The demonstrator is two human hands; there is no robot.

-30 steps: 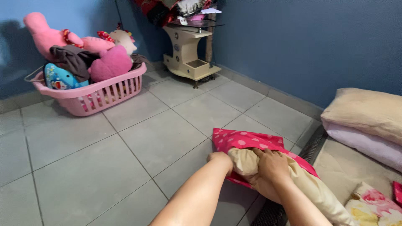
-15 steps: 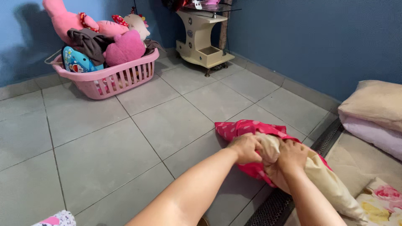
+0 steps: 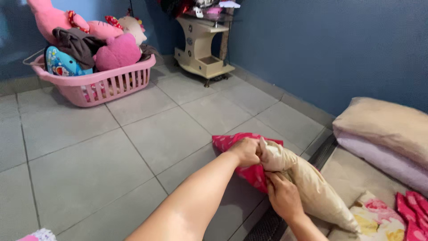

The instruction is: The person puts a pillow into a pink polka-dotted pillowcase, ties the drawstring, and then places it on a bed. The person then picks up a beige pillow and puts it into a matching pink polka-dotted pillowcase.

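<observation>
A cream pillow (image 3: 312, 187) lies across the floor edge with its far end pushed into a pink polka-dot pillowcase (image 3: 227, 143). My left hand (image 3: 246, 151) grips the bunched pillowcase at the pillow's end. My right hand (image 3: 281, 196) holds the pillowcase edge under the pillow, fingers closed on the fabric. Most of the pillow is outside the case.
A pink laundry basket (image 3: 91, 82) heaped with plush toys stands at the back left. A cream stand (image 3: 201, 49) sits in the corner. Stacked pillows (image 3: 383, 134) and a floral sheet (image 3: 379, 218) lie on a mattress at right. Grey tiled floor (image 3: 89, 156) spreads to the left.
The pillowcase has been pulled back and bunched up, leaving more of the cream pillow bare. My right hand dropped from on top of the pillow to beneath it.
</observation>
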